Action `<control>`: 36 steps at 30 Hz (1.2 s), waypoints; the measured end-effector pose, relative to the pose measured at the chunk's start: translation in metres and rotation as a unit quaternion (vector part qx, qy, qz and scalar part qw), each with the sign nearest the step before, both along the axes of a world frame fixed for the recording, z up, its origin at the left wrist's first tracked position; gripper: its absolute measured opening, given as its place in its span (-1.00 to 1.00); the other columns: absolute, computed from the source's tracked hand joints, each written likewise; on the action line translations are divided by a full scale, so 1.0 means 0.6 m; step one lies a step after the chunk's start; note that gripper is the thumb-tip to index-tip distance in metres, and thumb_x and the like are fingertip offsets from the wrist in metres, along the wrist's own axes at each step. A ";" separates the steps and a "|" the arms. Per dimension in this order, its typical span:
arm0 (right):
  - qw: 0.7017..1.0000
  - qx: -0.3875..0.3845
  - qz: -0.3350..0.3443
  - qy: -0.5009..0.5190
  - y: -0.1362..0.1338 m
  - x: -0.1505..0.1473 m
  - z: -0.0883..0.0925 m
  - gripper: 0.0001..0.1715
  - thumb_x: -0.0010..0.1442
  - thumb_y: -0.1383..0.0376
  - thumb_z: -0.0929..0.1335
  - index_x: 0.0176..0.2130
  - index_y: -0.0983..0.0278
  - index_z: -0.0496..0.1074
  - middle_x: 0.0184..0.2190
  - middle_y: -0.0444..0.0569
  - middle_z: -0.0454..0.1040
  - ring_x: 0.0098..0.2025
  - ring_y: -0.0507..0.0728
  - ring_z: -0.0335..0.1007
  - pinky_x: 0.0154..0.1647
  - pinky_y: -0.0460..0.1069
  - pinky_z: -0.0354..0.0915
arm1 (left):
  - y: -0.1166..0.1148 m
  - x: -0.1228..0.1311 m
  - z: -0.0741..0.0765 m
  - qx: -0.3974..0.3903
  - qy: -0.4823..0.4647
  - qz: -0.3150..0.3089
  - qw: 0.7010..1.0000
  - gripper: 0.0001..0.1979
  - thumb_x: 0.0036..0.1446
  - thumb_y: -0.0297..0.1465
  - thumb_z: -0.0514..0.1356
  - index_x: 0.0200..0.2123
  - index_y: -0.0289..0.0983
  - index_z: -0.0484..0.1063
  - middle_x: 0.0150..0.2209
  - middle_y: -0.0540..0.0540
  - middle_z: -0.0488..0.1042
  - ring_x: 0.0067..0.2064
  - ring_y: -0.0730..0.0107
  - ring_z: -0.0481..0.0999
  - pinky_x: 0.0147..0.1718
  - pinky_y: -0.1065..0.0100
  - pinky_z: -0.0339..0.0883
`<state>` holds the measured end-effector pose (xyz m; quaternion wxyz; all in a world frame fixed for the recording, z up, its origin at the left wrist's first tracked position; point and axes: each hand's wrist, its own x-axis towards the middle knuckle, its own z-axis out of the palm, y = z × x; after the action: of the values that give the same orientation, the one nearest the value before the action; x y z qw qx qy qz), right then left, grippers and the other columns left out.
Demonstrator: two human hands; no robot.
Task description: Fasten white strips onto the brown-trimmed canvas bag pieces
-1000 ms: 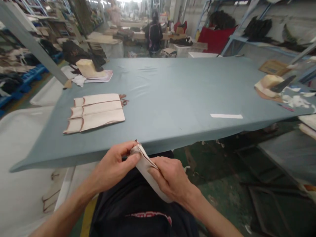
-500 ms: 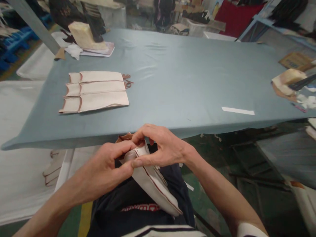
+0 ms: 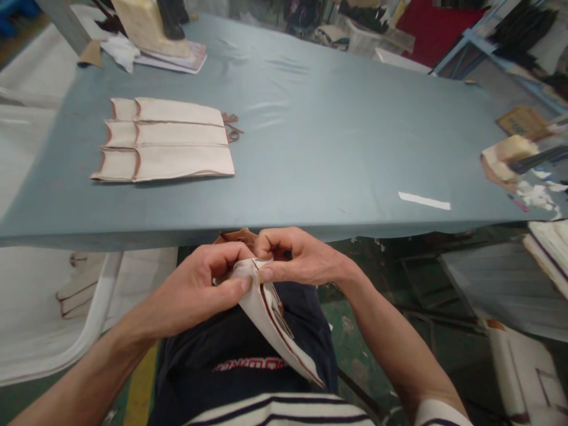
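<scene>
Over my lap, just below the table's near edge, my left hand and my right hand both pinch the top end of a cream fabric piece with dark brown edging. The piece hangs down to the right across my dark clothing. A brown strap end sticks up behind my fingers. Three matching cream pieces lie flat in an overlapping stack on the grey-blue table, at its left side.
A white paper strip lies near the table's front right. A cream block on papers stands at the far left corner. Scraps and a dark tool sit at the right edge. White bins with more pieces stand to my left.
My right hand moved from the middle of the piece up to its top end beside my left hand. The view tilted downward, and the brown strap end came into sight.
</scene>
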<state>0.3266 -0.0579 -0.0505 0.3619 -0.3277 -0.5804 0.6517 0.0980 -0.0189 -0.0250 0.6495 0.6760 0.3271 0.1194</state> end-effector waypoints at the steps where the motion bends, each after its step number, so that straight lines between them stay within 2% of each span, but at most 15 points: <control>1: 1.000 -0.011 0.004 0.010 -0.002 0.000 -0.003 -0.39 0.34 -0.15 0.56 -0.30 0.23 0.33 -0.40 -0.26 0.23 -0.37 -0.01 0.09 -0.35 -0.06 0.08 | 0.000 0.000 -0.007 -0.019 -0.014 0.003 1.000 -0.77 0.14 -0.22 0.31 -0.41 -0.25 0.44 -0.44 0.06 0.38 -0.41 0.44 0.34 -0.45 0.48 0.27; 5: 1.000 -0.008 -0.008 -0.013 -0.009 0.002 -0.004 -0.43 0.39 -0.11 0.53 -0.29 0.23 0.33 -0.41 -0.27 0.23 -0.40 -0.02 0.08 -0.39 -0.08 0.07 | 0.000 0.002 -0.023 -0.040 -0.037 0.006 0.998 -0.75 0.12 -0.21 0.34 -0.40 -0.26 0.45 -0.44 0.04 0.38 -0.41 0.44 0.33 -0.46 0.48 0.26; 9: 0.995 0.052 -0.040 -0.076 -0.016 0.004 0.007 -0.55 0.41 0.05 0.51 -0.32 0.22 0.31 -0.42 -0.27 0.24 -0.39 -0.02 0.12 -0.36 -0.08 0.09 | 0.004 0.014 -0.018 -0.020 -0.034 0.000 0.999 -0.70 0.13 -0.17 0.37 -0.44 -0.25 0.43 -0.48 0.08 0.32 -0.45 0.47 0.27 -0.49 0.49 0.19; 12: 0.984 0.099 -0.079 -0.126 -0.020 0.005 0.012 -0.61 0.43 0.12 0.47 -0.32 0.21 0.30 -0.40 -0.25 0.29 -0.35 0.00 0.17 -0.33 -0.08 0.09 | 0.012 0.023 -0.010 0.020 -0.010 0.005 1.000 -0.60 0.21 -0.11 0.36 -0.49 -0.26 0.41 -0.52 0.09 0.27 -0.46 0.49 0.21 -0.50 0.49 0.12; 14: 0.978 0.108 -0.094 -0.150 -0.022 0.008 0.013 -0.65 0.44 0.13 0.46 -0.30 0.21 0.33 -0.39 -0.24 0.33 -0.35 0.00 0.19 -0.32 -0.07 0.09 | 0.018 0.024 -0.008 0.065 -0.005 -0.007 0.998 -0.59 0.30 -0.11 0.31 -0.47 -0.26 0.46 -0.49 0.06 0.34 -0.43 0.46 0.27 -0.48 0.47 0.17; 17: 0.976 0.114 -0.088 -0.163 -0.024 0.013 0.009 -0.66 0.44 0.12 0.47 -0.28 0.23 0.37 -0.40 -0.24 0.36 -0.38 -0.01 0.19 -0.32 -0.07 0.10 | 0.026 0.019 -0.007 0.115 -0.013 -0.047 0.992 -0.63 0.40 -0.18 0.26 -0.42 -0.26 0.53 -0.46 0.03 0.46 -0.39 0.43 0.38 -0.42 0.47 0.26; 21: 0.973 0.128 -0.079 -0.175 -0.025 0.013 0.002 -0.65 0.43 0.09 0.48 -0.29 0.24 0.41 -0.41 -0.25 0.39 -0.39 -0.02 0.21 -0.31 -0.06 0.09 | 0.028 0.011 -0.005 0.137 -0.001 -0.071 0.988 -0.64 0.42 -0.21 0.24 -0.43 -0.24 0.54 -0.49 0.05 0.47 -0.42 0.44 0.38 -0.42 0.45 0.26; 23: 0.971 0.134 -0.088 -0.178 -0.026 0.009 0.002 -0.64 0.42 0.07 0.47 -0.29 0.24 0.42 -0.41 -0.25 0.40 -0.38 -0.02 0.23 -0.30 -0.06 0.10 | 0.021 0.012 -0.005 0.141 0.001 -0.049 0.989 -0.62 0.39 -0.21 0.24 -0.49 -0.23 0.46 -0.53 0.07 0.40 -0.46 0.45 0.31 -0.46 0.44 0.20; 26: 0.969 0.128 -0.104 -0.185 -0.024 0.004 0.008 -0.73 0.37 0.15 0.45 -0.29 0.22 0.40 -0.39 -0.24 0.42 -0.36 0.00 0.25 -0.27 -0.05 0.13 | 0.005 0.023 -0.011 0.123 -0.005 0.031 0.992 -0.54 0.31 -0.15 0.22 -0.58 -0.18 0.21 -0.58 0.13 0.16 -0.51 0.48 0.11 -0.52 0.42 0.07; 28: 0.971 0.108 -0.098 -0.190 -0.022 0.004 0.011 -0.79 0.31 0.18 0.44 -0.29 0.21 0.39 -0.38 -0.22 0.43 -0.33 0.02 0.29 -0.26 -0.05 0.16 | -0.004 0.031 -0.016 0.107 -0.005 0.074 0.991 -0.52 0.27 -0.10 0.23 -0.58 -0.15 0.13 -0.59 0.14 0.09 -0.51 0.49 0.04 -0.53 0.42 0.03; 31: 0.971 0.089 -0.104 -0.198 -0.023 0.000 0.011 -0.80 0.26 0.15 0.45 -0.26 0.21 0.42 -0.36 -0.19 0.48 -0.28 0.06 0.38 -0.21 -0.03 0.25 | -0.007 0.037 -0.015 0.095 0.003 0.083 0.992 -0.52 0.27 -0.08 0.25 -0.58 -0.17 0.20 -0.59 0.11 0.19 -0.51 0.48 0.12 -0.52 0.43 0.08; 33: 0.962 0.104 -0.141 -0.210 -0.030 -0.005 0.012 -0.80 0.26 0.14 0.45 -0.22 0.20 0.44 -0.28 -0.14 0.56 -0.21 0.10 0.47 -0.12 0.01 0.35 | -0.005 0.036 -0.011 0.088 0.002 0.070 0.994 -0.53 0.31 -0.09 0.25 -0.57 -0.20 0.28 -0.58 0.08 0.27 -0.51 0.47 0.18 -0.51 0.44 0.13; 36: 0.927 0.160 -0.229 -0.251 -0.051 -0.016 0.025 -0.79 0.29 0.19 0.43 -0.08 0.19 0.49 0.00 0.04 0.67 0.07 0.20 0.58 0.19 0.12 0.46 | -0.005 0.027 -0.009 0.137 0.001 0.067 0.988 -0.54 0.38 -0.10 0.24 -0.53 -0.22 0.41 -0.57 0.06 0.37 -0.53 0.44 0.27 -0.53 0.45 0.21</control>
<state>0.3171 -0.0885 -0.0358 0.3914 -0.5425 -0.6579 0.3458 0.1142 -0.0220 -0.0303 0.5406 0.7356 0.3526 0.2054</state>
